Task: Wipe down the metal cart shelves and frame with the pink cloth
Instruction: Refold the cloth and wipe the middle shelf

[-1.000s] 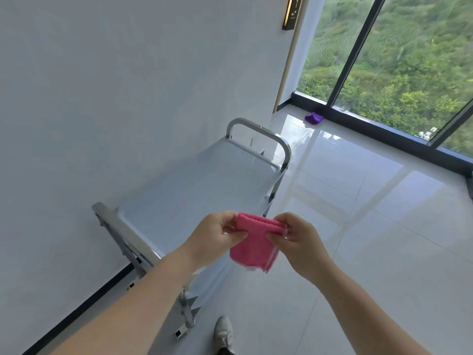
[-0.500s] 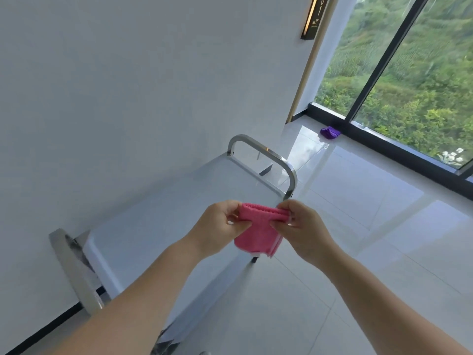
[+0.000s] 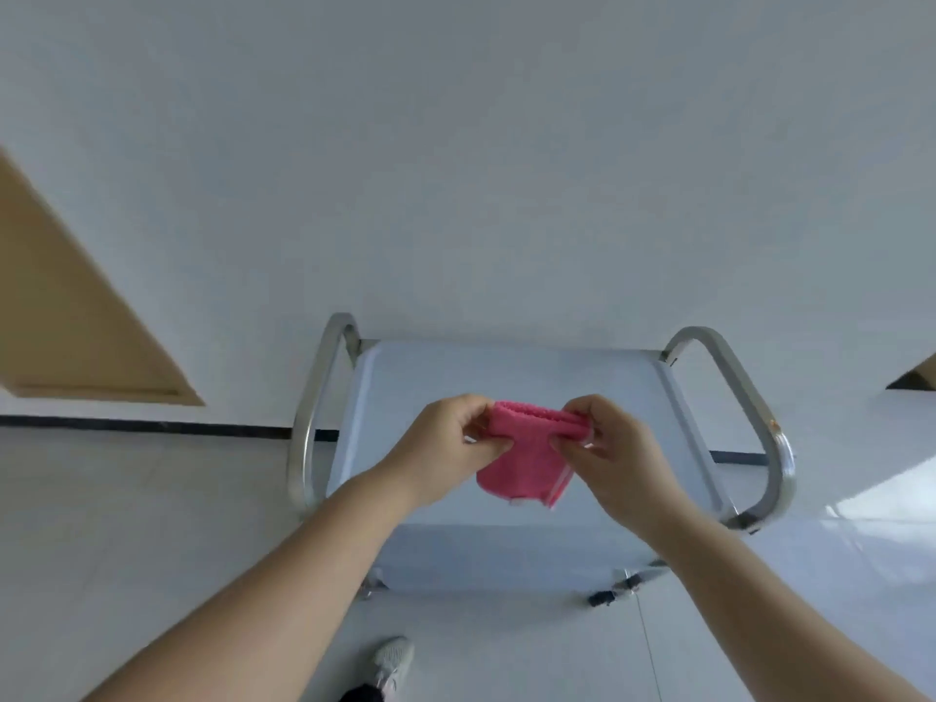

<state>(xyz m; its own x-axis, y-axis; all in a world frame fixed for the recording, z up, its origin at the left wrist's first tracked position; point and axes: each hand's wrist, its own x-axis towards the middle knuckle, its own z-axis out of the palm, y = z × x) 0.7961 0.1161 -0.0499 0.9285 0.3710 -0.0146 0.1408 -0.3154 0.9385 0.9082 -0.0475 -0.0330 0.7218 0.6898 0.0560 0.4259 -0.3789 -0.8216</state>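
Pink cloth (image 3: 521, 463) centre frame, folded, over cart (image 3: 506, 377) top shelf | left hand (image 3: 445, 448) and right hand (image 3: 615, 458) each pinch its upper edge | change: view swung from along the cart to square-on, window gone; wiping not begun, likely next | smooth grey metal shelf; white wall (image 3: 456, 144) behind, glossy floor (image 3: 126, 524).

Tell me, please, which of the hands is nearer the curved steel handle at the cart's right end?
Right. The right hand pinches the pink cloth on the side toward that curved steel handle; the left hand holds the cloth's far end, farther away.
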